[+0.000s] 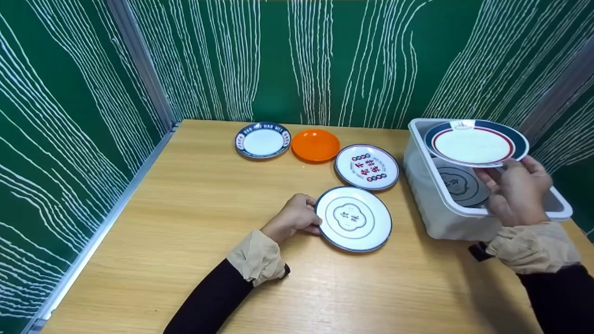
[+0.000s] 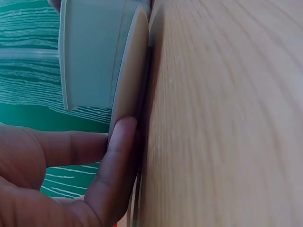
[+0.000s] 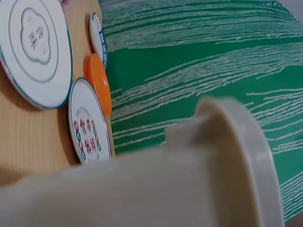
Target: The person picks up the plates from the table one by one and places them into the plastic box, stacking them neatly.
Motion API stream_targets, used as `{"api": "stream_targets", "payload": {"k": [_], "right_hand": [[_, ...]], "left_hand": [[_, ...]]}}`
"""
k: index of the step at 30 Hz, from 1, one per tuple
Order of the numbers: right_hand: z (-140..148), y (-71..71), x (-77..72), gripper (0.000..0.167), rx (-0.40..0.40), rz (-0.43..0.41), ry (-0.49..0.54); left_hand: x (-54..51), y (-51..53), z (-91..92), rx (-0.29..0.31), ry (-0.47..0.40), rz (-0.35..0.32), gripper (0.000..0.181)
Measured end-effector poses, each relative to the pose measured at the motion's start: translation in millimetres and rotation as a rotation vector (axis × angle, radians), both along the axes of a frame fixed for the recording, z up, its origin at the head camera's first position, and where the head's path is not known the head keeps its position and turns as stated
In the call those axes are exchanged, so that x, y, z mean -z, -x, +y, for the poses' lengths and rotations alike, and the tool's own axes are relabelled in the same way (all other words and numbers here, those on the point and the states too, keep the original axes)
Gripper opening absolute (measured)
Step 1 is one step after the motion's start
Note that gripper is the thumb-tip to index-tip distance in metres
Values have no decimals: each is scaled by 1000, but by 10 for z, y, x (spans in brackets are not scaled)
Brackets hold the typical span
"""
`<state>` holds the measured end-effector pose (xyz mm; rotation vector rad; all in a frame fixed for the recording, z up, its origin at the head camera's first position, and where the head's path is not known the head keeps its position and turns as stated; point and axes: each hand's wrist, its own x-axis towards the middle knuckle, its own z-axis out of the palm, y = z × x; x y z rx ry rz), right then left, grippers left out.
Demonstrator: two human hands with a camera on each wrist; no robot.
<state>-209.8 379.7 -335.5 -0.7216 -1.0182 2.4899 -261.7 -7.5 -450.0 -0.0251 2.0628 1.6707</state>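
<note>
My left hand [image 1: 297,214] pinches the left rim of a white plate [image 1: 355,219] that has a blue edge and a cloud-shaped emblem. In the left wrist view the thumb and fingers [image 2: 124,135] grip that plate's rim, low over the wood. Over a white plastic bin [image 1: 438,185] my right hand [image 1: 519,188] holds the near rim of a plate [image 1: 473,144] with a dark blue border and a red ring. Another plate [image 1: 457,188] with a grey emblem lies inside the bin, partly hidden. The right wrist view does not show the right fingers.
Along the back of the wooden table [image 1: 195,204] lie a blue-rimmed plate [image 1: 263,141], an orange plate [image 1: 315,146] and a white plate with red characters [image 1: 366,167]. Green panels [image 1: 278,60] with white lines stand behind and at the sides.
</note>
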Motion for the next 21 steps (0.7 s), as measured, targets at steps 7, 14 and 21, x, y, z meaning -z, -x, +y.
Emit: {"api": "stream_targets", "payload": {"k": [7,14,21], "right_hand": [[189,125,31,37,-3,-163,-131],[367,125,43,61,-152,-265,-120],[367,162,33,61,-236,-340,-158]], "left_hand": [[-7,-10,-5,-9,12,-3,49],[-56,-36,27,9,-36,6,46],[-105,-74,43,4,-12,32,48]]}}
